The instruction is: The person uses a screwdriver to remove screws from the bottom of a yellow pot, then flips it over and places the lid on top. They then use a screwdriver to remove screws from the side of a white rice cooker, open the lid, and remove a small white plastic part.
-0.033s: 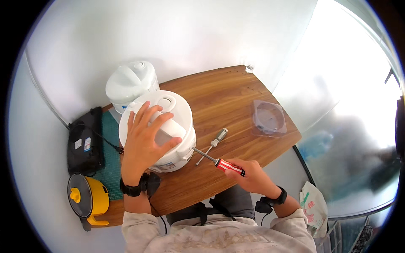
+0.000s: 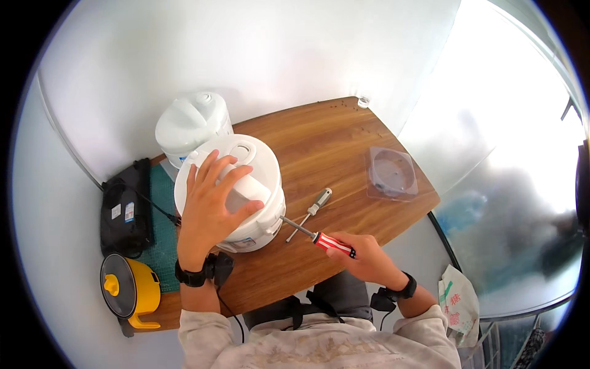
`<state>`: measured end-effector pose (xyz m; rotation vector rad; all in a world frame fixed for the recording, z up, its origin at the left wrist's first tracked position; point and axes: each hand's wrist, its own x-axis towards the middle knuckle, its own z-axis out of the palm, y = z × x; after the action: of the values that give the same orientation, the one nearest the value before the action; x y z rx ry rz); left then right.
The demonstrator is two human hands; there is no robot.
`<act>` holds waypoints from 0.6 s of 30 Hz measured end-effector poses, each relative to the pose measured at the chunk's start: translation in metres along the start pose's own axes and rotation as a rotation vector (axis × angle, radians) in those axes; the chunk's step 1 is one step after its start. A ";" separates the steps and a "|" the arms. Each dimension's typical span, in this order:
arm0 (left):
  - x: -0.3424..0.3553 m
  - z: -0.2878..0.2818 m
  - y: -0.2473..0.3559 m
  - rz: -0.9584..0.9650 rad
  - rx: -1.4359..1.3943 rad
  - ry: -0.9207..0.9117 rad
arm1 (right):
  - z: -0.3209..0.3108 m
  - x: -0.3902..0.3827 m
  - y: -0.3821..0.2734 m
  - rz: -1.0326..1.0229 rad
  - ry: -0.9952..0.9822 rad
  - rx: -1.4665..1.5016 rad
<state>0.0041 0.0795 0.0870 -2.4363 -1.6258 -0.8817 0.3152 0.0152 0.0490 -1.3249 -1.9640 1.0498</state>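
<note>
A white rice cooker [image 2: 268, 163] stands on the wooden table, its lid closed. My left hand [image 2: 212, 206] lies across the lid and its raised handle, fingers spread and holding nothing. In my right hand [image 2: 361, 253] is a screwdriver [image 2: 329, 241] with a red, white and dark handle, gripped with the fingers wrapped round it. Its shaft points up and left, and the tip meets the cooker's lower right side; whether it sits in a gap or a screw there cannot be made out. A second screwdriver [image 2: 320, 200], grey-handled, lies beyond, partly under the first one's shaft in the picture.
Behind stands another white rice cooker [image 2: 178, 128]. At left are a black bag-like object [image 2: 126, 215], a green cutting mat [image 2: 163, 246] and a yellow electric pot [image 2: 144, 289]. A clear plastic tray [image 2: 392, 173] and small glass [image 2: 364, 101] are on the right; dark bits are scattered at the back.
</note>
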 end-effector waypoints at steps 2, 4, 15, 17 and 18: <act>0.001 -0.006 0.001 0.012 0.011 -0.037 | 0.003 -0.001 0.006 -0.048 0.039 0.019; 0.003 -0.008 -0.002 0.027 0.002 -0.076 | 0.006 -0.004 0.012 -0.163 0.114 -0.061; 0.043 -0.048 -0.014 0.132 0.096 -0.429 | 0.003 0.002 0.111 -0.170 0.482 -0.238; 0.049 -0.050 -0.019 0.120 0.064 -0.490 | 0.004 0.012 0.125 -0.098 0.526 -0.218; 0.050 -0.049 -0.021 0.122 0.054 -0.496 | 0.007 0.014 0.128 -0.097 0.551 -0.224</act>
<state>-0.0209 0.1116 0.1479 -2.8310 -1.5711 -0.2173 0.3698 0.0534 -0.0616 -1.4297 -1.7264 0.3636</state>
